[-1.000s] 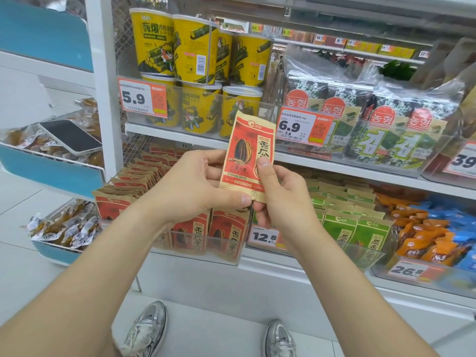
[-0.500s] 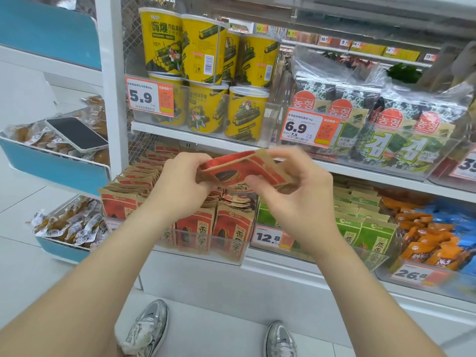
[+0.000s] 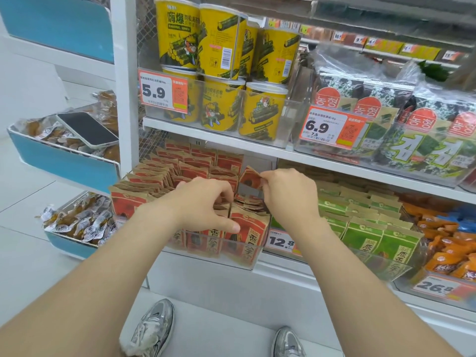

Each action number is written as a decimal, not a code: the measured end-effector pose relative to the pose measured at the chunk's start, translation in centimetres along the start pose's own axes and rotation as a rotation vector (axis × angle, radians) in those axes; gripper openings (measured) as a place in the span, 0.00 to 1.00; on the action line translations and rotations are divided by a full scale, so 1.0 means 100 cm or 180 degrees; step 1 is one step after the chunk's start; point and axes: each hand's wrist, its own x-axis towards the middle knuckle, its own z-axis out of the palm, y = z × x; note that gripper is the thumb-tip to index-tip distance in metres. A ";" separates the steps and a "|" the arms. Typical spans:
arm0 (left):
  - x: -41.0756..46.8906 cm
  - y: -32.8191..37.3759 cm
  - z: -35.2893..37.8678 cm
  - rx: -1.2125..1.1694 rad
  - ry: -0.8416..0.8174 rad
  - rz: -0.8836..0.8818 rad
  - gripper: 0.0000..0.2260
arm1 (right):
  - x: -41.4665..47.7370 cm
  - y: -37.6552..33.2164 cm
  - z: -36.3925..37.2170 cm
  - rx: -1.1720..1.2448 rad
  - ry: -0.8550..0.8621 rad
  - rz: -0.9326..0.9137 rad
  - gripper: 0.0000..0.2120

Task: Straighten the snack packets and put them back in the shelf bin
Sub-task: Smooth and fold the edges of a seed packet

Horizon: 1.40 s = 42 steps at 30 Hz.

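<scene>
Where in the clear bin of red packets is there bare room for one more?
Bare room: the bin's back right corner, between the rear red packets and its right wall, behind the packet in the right hand. Crowded: the left rows, and the front stack under the left hand.

One phone [image 3: 87,130], one held packet [image 3: 248,180], perhaps seven yellow cups [image 3: 177,39], four near price tags [image 3: 159,92].

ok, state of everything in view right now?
Right hand: pinches held packet.
Held packet: tilted, over the bin.
Left hand: grips front packets.
Front packets: upright in bin.
Phone: screen dark, lying on bagged snacks.
Yellow tubs: stacked upright.
</scene>
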 end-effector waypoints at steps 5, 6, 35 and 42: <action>0.007 -0.009 0.003 0.0116 0.0163 0.0010 0.25 | 0.024 -0.008 0.013 -0.0657 -0.0471 -0.0056 0.08; 0.008 -0.010 0.003 0.0128 0.0167 0.0000 0.25 | 0.025 -0.010 0.015 -0.0659 -0.0659 -0.0065 0.07; 0.007 -0.012 0.007 0.0397 0.0811 0.0048 0.17 | 0.050 -0.017 0.032 0.0453 -0.1179 0.0136 0.16; 0.010 -0.014 0.008 0.0225 0.1227 -0.0414 0.21 | 0.034 -0.004 0.007 0.1446 -0.2012 -0.0054 0.55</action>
